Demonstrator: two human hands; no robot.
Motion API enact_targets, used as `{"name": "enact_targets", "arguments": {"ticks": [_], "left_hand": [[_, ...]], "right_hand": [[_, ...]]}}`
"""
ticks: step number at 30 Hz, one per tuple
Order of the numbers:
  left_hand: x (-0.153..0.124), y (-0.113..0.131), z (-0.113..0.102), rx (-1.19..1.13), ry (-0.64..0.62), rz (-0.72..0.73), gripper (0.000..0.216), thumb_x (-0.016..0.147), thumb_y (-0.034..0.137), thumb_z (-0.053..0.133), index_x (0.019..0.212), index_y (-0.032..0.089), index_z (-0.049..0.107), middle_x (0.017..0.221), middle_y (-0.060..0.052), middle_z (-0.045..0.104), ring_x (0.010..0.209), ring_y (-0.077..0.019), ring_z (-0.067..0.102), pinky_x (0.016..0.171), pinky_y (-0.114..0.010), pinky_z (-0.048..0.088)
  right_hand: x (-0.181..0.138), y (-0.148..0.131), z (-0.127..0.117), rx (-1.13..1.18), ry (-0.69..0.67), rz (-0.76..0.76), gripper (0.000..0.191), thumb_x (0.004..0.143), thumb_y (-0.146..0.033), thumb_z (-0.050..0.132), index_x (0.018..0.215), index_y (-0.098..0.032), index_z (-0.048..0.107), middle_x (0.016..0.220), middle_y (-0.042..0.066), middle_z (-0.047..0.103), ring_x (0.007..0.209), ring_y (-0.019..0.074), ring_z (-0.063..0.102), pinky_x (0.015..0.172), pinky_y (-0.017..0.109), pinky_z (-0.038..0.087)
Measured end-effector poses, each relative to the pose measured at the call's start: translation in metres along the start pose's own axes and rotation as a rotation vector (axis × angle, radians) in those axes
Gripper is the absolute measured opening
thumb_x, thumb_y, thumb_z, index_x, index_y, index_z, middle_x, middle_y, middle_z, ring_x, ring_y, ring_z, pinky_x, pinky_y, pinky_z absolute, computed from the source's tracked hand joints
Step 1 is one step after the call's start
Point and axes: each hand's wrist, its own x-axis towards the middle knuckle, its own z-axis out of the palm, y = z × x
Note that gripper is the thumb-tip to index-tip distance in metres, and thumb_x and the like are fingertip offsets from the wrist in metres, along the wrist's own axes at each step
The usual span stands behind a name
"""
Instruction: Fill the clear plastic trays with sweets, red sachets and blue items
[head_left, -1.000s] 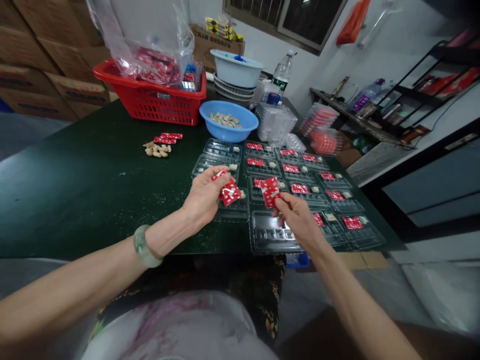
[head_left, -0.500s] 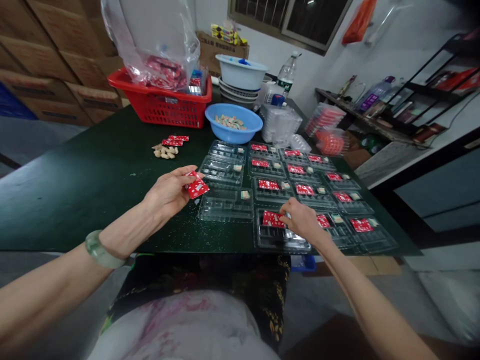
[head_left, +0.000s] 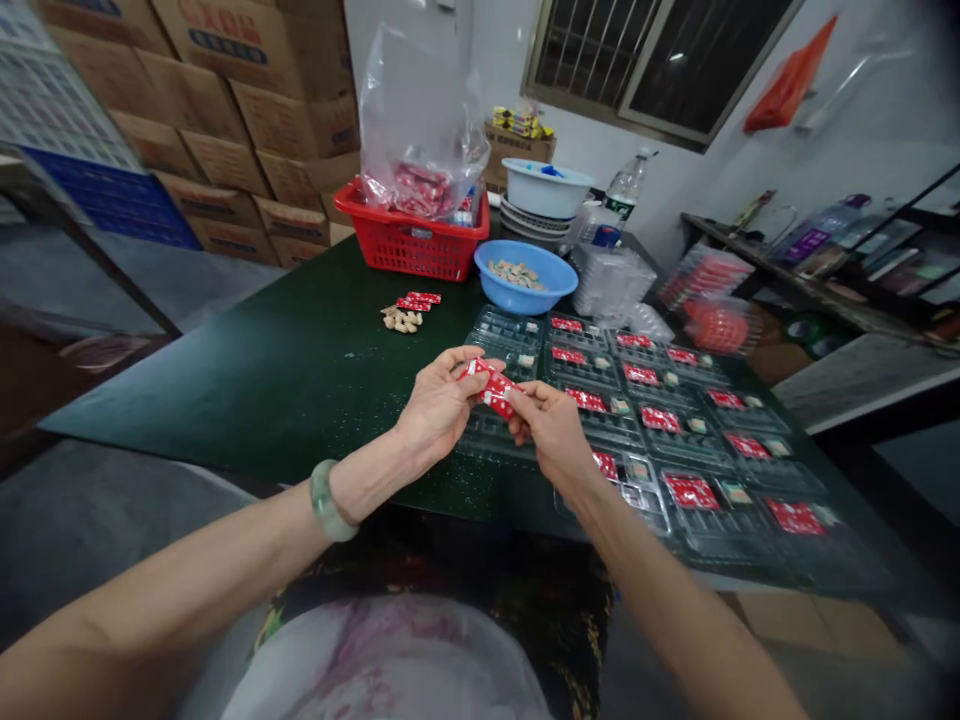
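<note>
My left hand point(head_left: 437, 404) and my right hand point(head_left: 550, 432) meet above the near edge of the dark green table point(head_left: 285, 370). Both pinch red sachets point(head_left: 491, 387) held between their fingertips. Just beyond and to the right lie rows of clear plastic trays point(head_left: 660, 430); most hold a red sachet point(head_left: 690, 490) and a small pale piece. The trays nearest my left hand point(head_left: 504, 340) hold only a pale piece. A pale green bangle point(head_left: 324, 500) sits on my left wrist.
A blue bowl point(head_left: 523, 276) of pale pieces, a red basket point(head_left: 411, 235) with a clear bag of sachets, stacked clear trays point(head_left: 609, 280) and a water bottle point(head_left: 619, 195) stand at the back. Loose pieces and sachets point(head_left: 406, 311) lie mid-table. Cardboard boxes point(head_left: 225, 120) are stacked at left.
My right hand left a sachet in the near tray and came up to my left hand. The left hand moved right to meet it. The camera view swung left.
</note>
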Motion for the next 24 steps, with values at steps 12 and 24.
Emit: {"name": "enact_targets", "arguments": {"ticks": [12,24], "left_hand": [[0.061,0.057,-0.062,0.269,0.201,0.135,0.023,0.059,0.013,0.071,0.078,0.011,0.06,0.081,-0.008,0.063,0.064,-0.0149,0.059,0.053,-0.025,0.046],[0.215,0.198,-0.013,0.705,0.149,0.997,0.025,0.063,-0.002,0.045,0.074,0.013,0.062,0.07,-0.002,0.06,0.066,-0.0103,0.055,0.067,-0.02,0.044]], "right_hand": [[0.063,0.037,-0.02,-0.919,-0.006,-0.143,0.013,0.069,-0.017,0.051,0.058,-0.019,0.058,0.058,0.0,0.056,0.061,0.0147,0.054,0.055,0.024,0.035],[0.041,0.075,-0.03,-1.16,0.145,-0.544,0.026,0.087,-0.033,0.037,0.072,-0.025,0.056,0.07,0.001,0.06,0.06,0.0147,0.06,0.051,0.022,0.044]]}}
